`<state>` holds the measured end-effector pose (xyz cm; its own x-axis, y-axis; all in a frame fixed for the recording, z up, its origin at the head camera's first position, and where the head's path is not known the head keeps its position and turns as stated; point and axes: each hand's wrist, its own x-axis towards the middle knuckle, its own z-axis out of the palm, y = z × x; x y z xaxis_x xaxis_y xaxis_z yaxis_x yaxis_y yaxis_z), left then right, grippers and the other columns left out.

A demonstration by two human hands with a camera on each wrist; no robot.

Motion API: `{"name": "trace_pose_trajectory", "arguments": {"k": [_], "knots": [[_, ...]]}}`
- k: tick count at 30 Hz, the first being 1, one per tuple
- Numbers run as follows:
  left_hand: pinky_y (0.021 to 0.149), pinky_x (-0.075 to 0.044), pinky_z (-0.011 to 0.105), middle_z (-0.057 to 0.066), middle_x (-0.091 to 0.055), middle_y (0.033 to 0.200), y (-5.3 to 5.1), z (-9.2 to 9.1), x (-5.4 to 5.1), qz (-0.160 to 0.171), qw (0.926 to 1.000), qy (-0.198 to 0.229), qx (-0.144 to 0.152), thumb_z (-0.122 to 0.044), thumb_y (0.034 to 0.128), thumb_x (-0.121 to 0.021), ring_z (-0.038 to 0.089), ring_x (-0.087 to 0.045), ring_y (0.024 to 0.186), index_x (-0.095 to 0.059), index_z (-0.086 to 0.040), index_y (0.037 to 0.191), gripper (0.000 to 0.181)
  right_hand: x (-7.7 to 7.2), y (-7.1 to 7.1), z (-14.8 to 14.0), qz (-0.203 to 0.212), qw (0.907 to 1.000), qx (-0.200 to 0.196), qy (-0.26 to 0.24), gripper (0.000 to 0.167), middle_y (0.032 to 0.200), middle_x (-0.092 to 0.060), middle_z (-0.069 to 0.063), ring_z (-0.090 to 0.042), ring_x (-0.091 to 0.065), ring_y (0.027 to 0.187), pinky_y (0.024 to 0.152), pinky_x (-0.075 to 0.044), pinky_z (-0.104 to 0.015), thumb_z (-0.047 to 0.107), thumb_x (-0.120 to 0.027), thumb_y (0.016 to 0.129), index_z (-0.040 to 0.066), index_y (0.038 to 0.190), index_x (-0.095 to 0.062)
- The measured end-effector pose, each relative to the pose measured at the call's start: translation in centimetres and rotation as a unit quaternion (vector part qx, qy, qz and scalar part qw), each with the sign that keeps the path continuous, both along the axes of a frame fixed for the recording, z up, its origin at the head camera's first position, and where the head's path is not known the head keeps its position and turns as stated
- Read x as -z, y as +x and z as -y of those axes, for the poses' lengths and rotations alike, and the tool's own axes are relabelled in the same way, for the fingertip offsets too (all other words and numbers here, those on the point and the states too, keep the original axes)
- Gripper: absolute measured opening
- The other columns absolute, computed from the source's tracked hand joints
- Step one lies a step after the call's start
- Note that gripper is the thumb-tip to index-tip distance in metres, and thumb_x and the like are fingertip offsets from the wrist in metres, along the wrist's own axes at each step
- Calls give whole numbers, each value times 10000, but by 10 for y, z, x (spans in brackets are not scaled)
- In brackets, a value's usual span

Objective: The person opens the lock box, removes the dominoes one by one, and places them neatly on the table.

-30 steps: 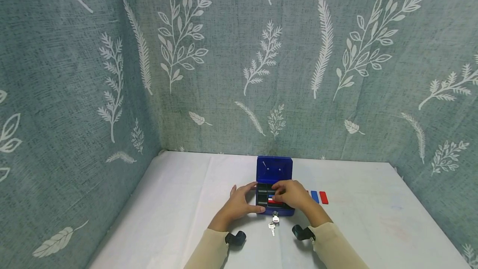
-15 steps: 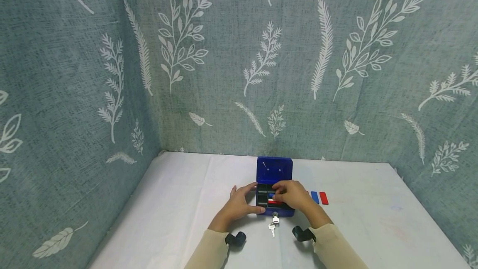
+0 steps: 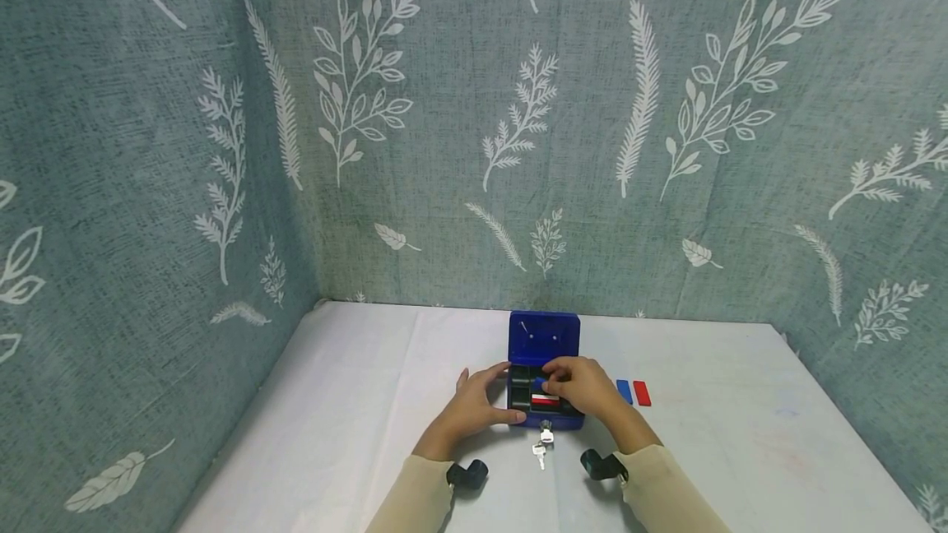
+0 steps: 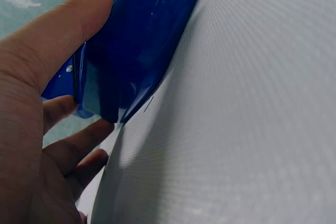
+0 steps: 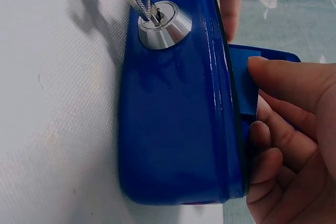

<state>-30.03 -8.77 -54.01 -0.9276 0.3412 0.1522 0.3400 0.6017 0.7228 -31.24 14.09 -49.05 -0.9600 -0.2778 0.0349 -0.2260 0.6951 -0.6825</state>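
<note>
A blue cash box (image 3: 559, 420) stands with its lid (image 3: 544, 344) raised, showing a black compartment tray inside. My left hand (image 3: 477, 410) holds the box's left end, thumb at the front corner and fingers along the side. In the left wrist view the thumb lies on the rim of the cash box (image 4: 136, 40). Over the tray, my right hand (image 3: 578, 385) pinches a small blue block (image 5: 245, 85) between thumb and fingers. Below that block, a red-and-white piece (image 3: 545, 400) lies in a front compartment. The right hand hides the tray's right side.
Keys (image 3: 539, 452) hang from the lock (image 5: 165, 24) at the box's front. Right of the box, a flat blue block (image 3: 625, 391) and a red block (image 3: 642, 393) lie on the white table (image 3: 355, 401). A patterned curtain (image 3: 444, 146) rises behind.
My right hand has risen slightly with the blue block, which now sits apart from the red-and-white piece in the compartment. The left hand has stayed in place on the cash box.
</note>
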Motion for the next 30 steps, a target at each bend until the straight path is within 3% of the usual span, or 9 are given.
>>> {"name": "trace_pose_trajectory", "arguments": {"k": [21,30], "knots": [[1146,-24,587,53,-557,1376,0,1,-1,-166,9998,12,62,-537,688,-822,257,-440,1327,-467,-135,1447,929,1,-1,-6,-95,9992,262,-297,283,836,-644,51,-137,-578,786,776,-533,-378,145,-732,873,81,1145,-691],[1153,-17,569,49,-532,1404,1,1,-2,-50,10000,-24,-47,-549,681,-821,266,-431,1333,-468,-148,1449,936,0,-1,-11,-17,9969,243,-752,286,827,-654,21,-141,-589,685,609,-544,-300,96,-714,881,39,1159,-678]]}}
